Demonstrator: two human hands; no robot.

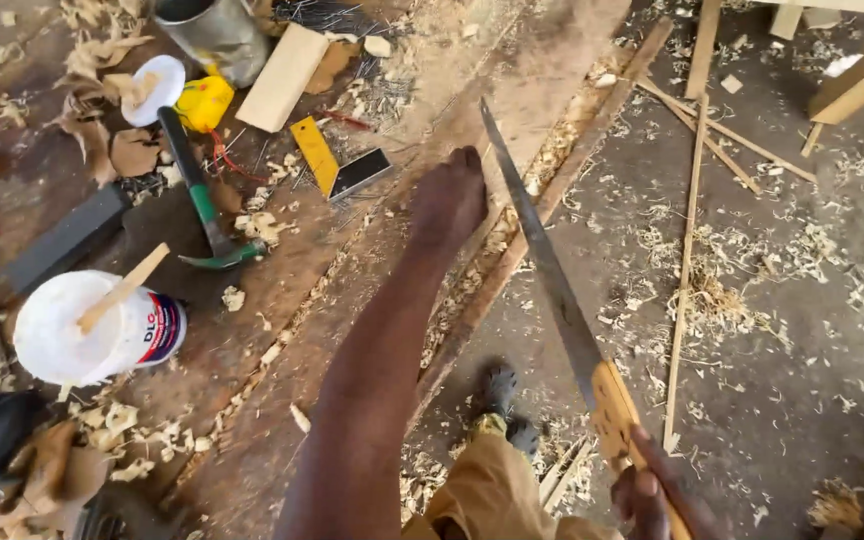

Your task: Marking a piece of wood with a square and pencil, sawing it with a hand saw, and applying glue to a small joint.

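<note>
My left hand [447,205] rests palm down on a long wooden board [352,300] that lies along the workbench, fingers together, holding nothing. My right hand [652,490] at the bottom right grips the wooden handle of a hand saw [552,275]. The saw's blade points up and away, its tip near the board's right edge, just right of my left hand. Sawdust lies along that edge.
On the bench at the left lie a white tub with a stick [92,325], a green-handled hammer [197,195], a yellow-and-black try square [337,160], a wood block [282,75] and shavings. Thin wood strips [687,230] lie on the floor at the right. My shoe [502,400] stands below.
</note>
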